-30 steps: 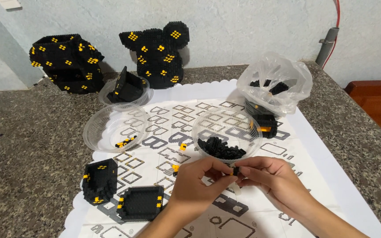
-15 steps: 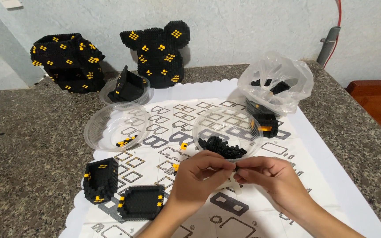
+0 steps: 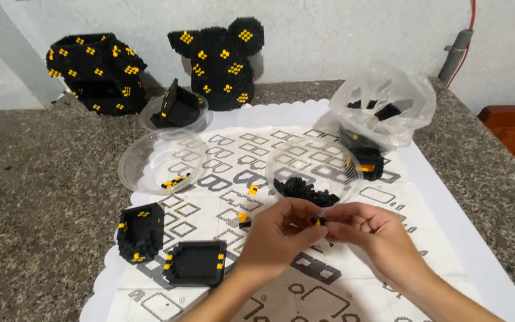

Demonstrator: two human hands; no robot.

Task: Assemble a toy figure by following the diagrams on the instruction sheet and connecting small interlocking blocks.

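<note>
Black brick models [image 3: 219, 62] with yellow diamond dots; white mat [image 3: 329, 286], grey outlines; seemingly black-and-yellow piece [image 3: 316, 221].

Speckled grey stone counter [image 3: 25, 197] against a whitish rough wall [image 3: 341, 36], grey pipe [image 3: 455, 53] at right.

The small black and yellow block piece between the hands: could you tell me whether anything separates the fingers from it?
Nothing visible does: the left hand and right hand both pinch the small block piece directly between their fingertips.

bare mat [image 3: 353, 280] below hands, bowl of black bricks [image 3: 314, 170] just ahead, flat black tray [image 3: 196, 262] left
</note>
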